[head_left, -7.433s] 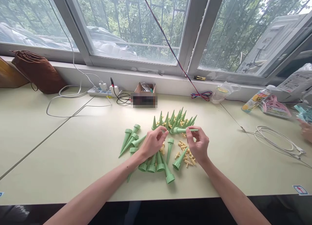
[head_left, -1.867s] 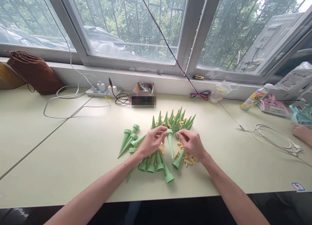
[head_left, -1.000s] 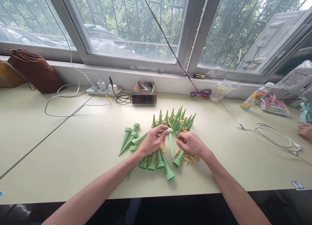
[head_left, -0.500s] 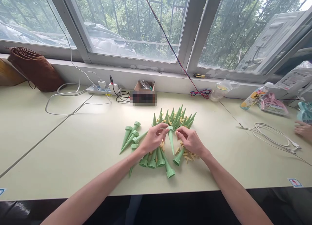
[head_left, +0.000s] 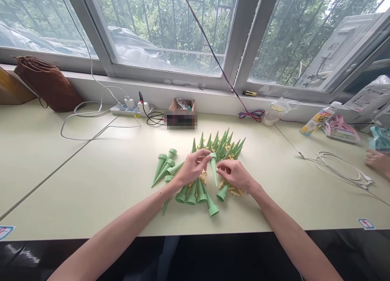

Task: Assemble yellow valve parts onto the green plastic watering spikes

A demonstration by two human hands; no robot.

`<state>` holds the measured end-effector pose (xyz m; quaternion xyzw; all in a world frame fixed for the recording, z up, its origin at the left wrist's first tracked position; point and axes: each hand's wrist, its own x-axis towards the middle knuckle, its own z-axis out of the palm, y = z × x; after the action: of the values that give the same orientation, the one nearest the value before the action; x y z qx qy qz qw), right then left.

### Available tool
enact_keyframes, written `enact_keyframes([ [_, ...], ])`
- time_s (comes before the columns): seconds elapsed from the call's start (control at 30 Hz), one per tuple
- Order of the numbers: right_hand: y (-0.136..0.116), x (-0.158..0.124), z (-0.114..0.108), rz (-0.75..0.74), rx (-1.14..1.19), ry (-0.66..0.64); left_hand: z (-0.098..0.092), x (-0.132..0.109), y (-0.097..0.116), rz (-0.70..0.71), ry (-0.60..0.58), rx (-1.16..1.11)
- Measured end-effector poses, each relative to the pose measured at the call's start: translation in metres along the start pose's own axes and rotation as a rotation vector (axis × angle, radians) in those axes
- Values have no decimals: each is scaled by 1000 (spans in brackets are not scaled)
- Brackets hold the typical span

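Note:
Between the thumb and fingers of my left hand (head_left: 195, 166) is a green plastic watering spike (head_left: 213, 169), held by its ribbed cap with the tip pointing down. My right hand (head_left: 234, 173) is pinched just right of that spike, around a small yellow plastic piece that its fingertips mostly hide. Under and beside my right hand lie loose yellow pieces (head_left: 236, 191). Several green spikes (head_left: 191, 193) lie in front of my hands, and others (head_left: 161, 165) lie to the left. Behind my hands, more spikes (head_left: 224, 145) stand point-up with yellow pieces among them.
A small cardboard box (head_left: 182, 106), a power strip (head_left: 128, 109) and cables sit along the window wall. To the right are a bottle (head_left: 319, 119), a pink dustpan-like item (head_left: 341, 128) and a coiled white cable (head_left: 341, 167). Another person's hand (head_left: 378, 161) shows at the right edge.
My right hand has moved slightly left and down, so its fingertips are closer to the side of the held spike. The whole view has shifted a little.

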<state>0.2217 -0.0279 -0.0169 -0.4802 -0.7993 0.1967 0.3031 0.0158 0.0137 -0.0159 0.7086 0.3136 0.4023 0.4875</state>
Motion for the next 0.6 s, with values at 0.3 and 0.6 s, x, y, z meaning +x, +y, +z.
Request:
enact_keyframes([
  [0.3, 4, 0, -3, 5, 11, -21, -3, 2, 3, 15, -9, 32],
  [0.6, 4, 1, -20, -9, 133, -209, -4, 3, 4, 12, -10, 44],
])
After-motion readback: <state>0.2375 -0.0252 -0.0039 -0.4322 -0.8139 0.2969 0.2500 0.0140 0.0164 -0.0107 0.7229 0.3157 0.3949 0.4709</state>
